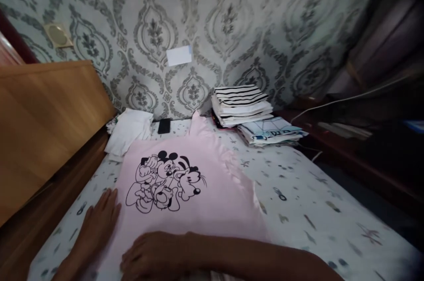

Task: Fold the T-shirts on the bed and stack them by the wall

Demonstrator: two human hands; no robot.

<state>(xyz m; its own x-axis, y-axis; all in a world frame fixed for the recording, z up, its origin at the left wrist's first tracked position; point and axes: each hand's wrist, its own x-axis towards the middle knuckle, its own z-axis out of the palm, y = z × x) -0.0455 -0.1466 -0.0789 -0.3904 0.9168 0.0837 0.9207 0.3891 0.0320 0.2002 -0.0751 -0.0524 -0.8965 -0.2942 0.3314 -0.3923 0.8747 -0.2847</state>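
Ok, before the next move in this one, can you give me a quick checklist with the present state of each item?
1. Pink garment laid with its black cartoon print facing up: ok.
2. Left grip flat, fingers at the garment's left edge: ok.
3. Right grip pinching the cloth: cannot tell; the hand is over the lower left part, but its fingertips are unclear.
4. Garment's right edge smooth: not ok; it is ruffled.
5. Dark rectangular object apart from the garment: ok, with a little bedsheet showing between.
6. Striped-top stack apart from the garment: ok.
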